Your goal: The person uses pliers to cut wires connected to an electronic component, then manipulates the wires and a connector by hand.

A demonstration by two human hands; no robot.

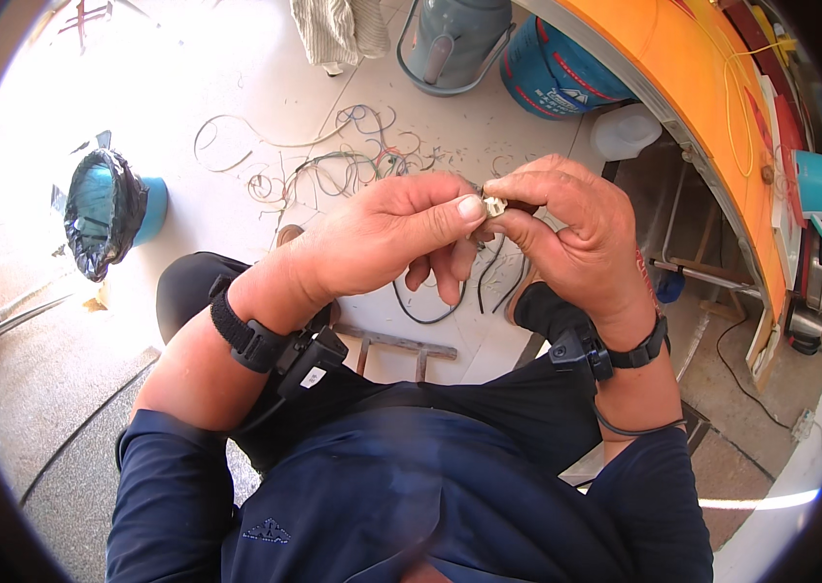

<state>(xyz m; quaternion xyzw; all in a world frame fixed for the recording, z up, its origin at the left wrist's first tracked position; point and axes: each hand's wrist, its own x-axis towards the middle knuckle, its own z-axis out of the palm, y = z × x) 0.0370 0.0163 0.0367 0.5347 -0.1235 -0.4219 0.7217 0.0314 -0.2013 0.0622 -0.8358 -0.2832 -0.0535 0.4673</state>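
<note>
In front of my body, both hands meet at a small cream-coloured piece (495,206) that looks like a plastic connector. My left hand (396,233) is closed, its thumb and forefinger pinching the piece from the left. From the other side, the thumb and forefinger of my right hand (571,219) pinch it too. Fingers cover most of it, so its exact kind is hard to make out. Below the hands dark cable (430,319) hangs in loops; whether it joins the piece is hidden.
Loose wire offcuts (333,170) lie scattered on the floor ahead. A blue bin with a black liner (104,214) stands at left. Beyond are a grey-blue jug (454,44), a teal bucket (557,73) and a white plastic container (627,133). An orange tabletop (707,97) curves along the right.
</note>
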